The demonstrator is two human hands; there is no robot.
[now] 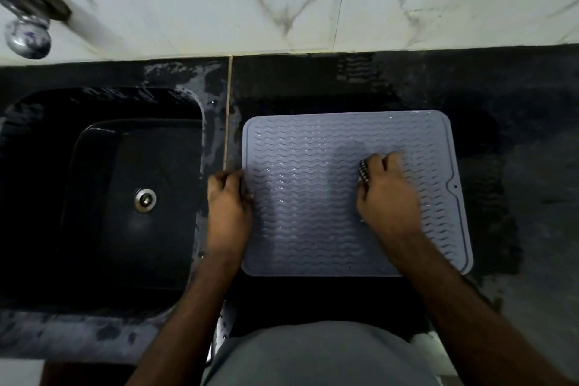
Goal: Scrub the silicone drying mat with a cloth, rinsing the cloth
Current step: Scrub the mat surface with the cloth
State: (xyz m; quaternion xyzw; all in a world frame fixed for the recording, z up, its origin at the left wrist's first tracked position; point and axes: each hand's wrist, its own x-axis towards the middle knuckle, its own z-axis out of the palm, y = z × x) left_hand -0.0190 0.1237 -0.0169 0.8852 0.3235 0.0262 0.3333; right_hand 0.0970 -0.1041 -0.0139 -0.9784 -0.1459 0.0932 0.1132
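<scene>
1. Pale blue-grey rectangular silicone drying mat (313,197) with wavy ridges lies flat on the dark stone countertop (532,166), just right of the black sink basin (125,197).
2. Right hand (387,194) sits palm-down on the mat's middle-right area, fingers curled around a small dark checked cloth (363,173); only a bit of the cloth shows, at the thumb side, rest hidden under the hand.
3. Left hand (228,200) at the mat's left edge, fingers bent and pinching or pressing the rim; exact grip is hard to tell, fingertips blurred.
4. Mat surface looks wet, shiny patches near centre.
5. Small notch with a hole on the mat's right edge (455,186).
6. Sink has a round metal drain (145,200) in its floor; the sink rim and the counter near it carry wet smears.
7. Chrome tap (26,31) at top left, blurred, mounted on the white marble-pattern tiled wall (313,9).
8. Thin pale seam line (228,110) runs across the counter between sink and mat.
9. Both forearms bare; grey garment (322,357) at bottom centre.
</scene>
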